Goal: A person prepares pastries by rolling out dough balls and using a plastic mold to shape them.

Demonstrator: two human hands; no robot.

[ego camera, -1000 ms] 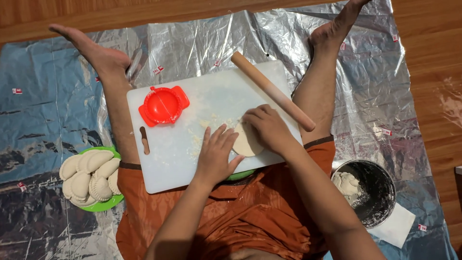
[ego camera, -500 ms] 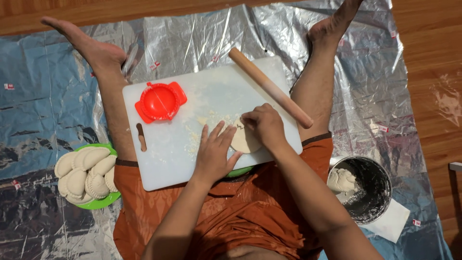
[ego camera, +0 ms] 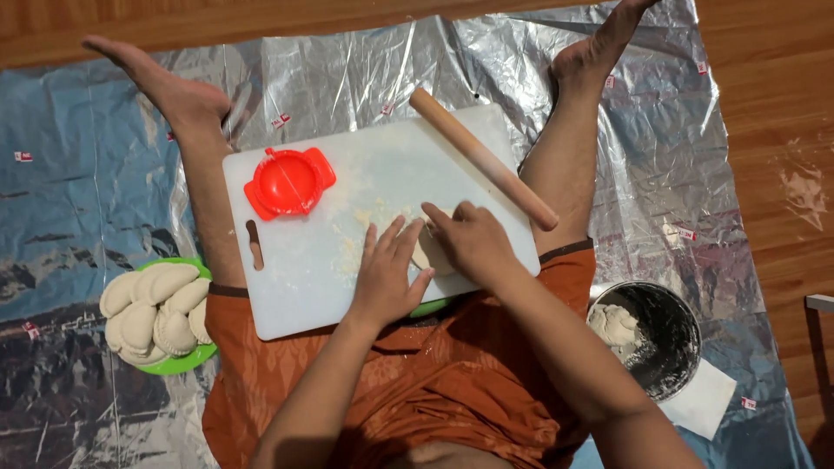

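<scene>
A cutting board (ego camera: 295, 287) rests across the seated person's legs, a dumpling press (ego camera: 288, 182) near its far left corner and a rolling pin (ego camera: 482, 159) along its right edge. A dough disc (ego camera: 427, 252) lies near the board's near edge under both hands; a plate of dumplings (ego camera: 156, 314) sits left of the board, a dough bowl (ego camera: 653, 337) right.

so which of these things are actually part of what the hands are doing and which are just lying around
In use:
left hand
right hand
flat round piece of pale dough
white plastic cutting board

Lying about:
long wooden rolling pin
red round plastic dumpling press
green plate of folded dumplings
metal pot with leftover dough
silver foil sheet
</scene>
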